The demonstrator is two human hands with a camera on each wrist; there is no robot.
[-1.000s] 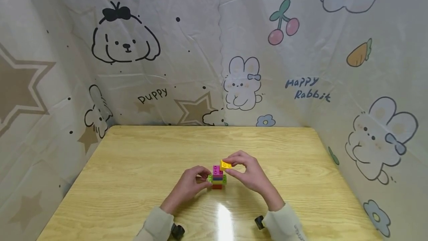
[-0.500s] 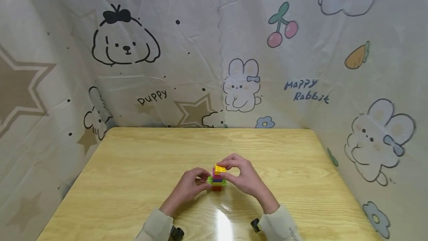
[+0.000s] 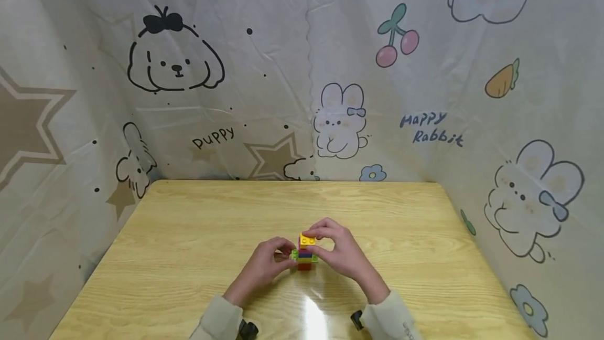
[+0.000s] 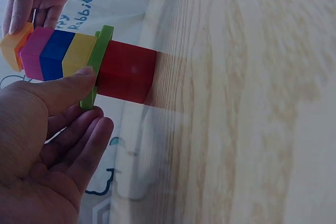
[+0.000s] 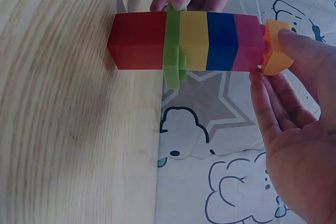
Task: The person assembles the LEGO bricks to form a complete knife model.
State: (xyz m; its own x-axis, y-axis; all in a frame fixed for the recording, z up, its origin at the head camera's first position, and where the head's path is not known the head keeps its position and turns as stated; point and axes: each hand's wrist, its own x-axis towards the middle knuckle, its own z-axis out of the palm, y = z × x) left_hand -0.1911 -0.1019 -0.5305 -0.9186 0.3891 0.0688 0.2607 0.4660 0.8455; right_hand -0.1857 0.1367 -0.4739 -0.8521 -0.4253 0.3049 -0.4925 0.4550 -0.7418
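Note:
A tower of toy building bricks stands upright on the wooden table (image 3: 198, 224). From the bottom it runs red brick (image 5: 139, 40), wider green plate (image 5: 171, 51), yellow brick (image 5: 194, 40), blue brick (image 5: 220, 40) and pink brick (image 5: 248, 43). My left hand (image 3: 264, 264) pinches one end of the green plate (image 4: 103, 40), thumb in front and fingers behind. Between thumb and fingers, my right hand (image 3: 346, 253) holds a yellow-orange brick (image 3: 308, 240) with a flared shape right over the pink brick. Pink studs still show in a thin gap beneath it in the right wrist view.
A pale curtain (image 3: 264, 67) printed with puppies, rabbits and stars hangs behind and along both sides of the table. Glare shines on the tabletop between the forearms. Both sleeve cuffs have a small black device at the wrist.
My right hand has carried the yellow-orange brick leftward and slightly down, from the tower's upper right to right above the pink brick. My left hand keeps its grip on the green plate.

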